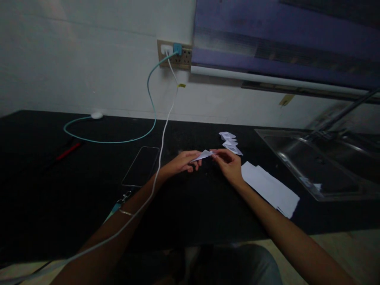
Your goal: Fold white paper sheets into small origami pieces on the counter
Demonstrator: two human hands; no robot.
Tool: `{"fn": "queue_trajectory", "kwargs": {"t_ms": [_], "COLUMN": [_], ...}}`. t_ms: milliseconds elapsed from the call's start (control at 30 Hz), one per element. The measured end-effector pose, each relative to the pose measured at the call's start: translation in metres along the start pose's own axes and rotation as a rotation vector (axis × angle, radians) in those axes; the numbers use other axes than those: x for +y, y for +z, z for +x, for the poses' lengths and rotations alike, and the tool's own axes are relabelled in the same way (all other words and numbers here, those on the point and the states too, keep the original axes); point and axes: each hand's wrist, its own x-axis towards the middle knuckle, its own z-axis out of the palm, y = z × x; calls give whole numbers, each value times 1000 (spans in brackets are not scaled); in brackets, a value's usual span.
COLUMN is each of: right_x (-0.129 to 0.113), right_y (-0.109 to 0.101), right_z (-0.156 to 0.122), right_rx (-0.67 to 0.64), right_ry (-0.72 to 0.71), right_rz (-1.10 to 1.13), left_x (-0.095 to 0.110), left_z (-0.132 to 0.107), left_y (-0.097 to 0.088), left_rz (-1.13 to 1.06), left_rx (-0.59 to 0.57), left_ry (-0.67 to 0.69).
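Observation:
Between my two hands, just above the black counter, is a small folded piece of white paper (204, 155). My left hand (187, 161) grips its left side, with the thumb on top and the fingers beneath. At its right end, my right hand (228, 162) pinches the paper between thumb and fingertips. Beyond my right hand lies a row of several folded paper pieces (230, 143). A stack of white paper sheets (268, 186) rests beside my right forearm, partly hidden by it.
A phone (141, 166) lies left of my left hand. The white cable (162, 146) runs from the wall socket (185, 57) across my left forearm. A teal cable (118, 141) loops over the counter (190, 213). At right is a metal sink (311, 170); a red pen-like object (68, 151) lies far left.

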Motion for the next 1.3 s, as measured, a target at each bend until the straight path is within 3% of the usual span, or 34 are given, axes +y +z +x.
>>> {"fn": "queue_trajectory", "kwargs": {"t_ms": [267,467,733,900,1133,1300], "right_x": [-7,-3,-6,-6,-7,-8], "right_y": [1,5,9,10,5,3], "right_z": [-6,-7,-9,-11,-7,-6], "right_rx": [-142,-75,-128,-179,-188,-158], "right_ry": [-113,-66,-111,-175,-288,-248], "right_rz": [-107,85,2,-82,-190,-190], "left_x": [1,-13,-1,-3,-15,-27], "left_z": [-4,3,-5,-6,-1,6], "left_y": [2,1,13,14,7,-2], "left_rz": [-138,-197,-82,-72,118,161], "left_rx": [-100,-124,54,22,14,7], "left_ry": [45,-29,-53,-77,-72,-14]}}
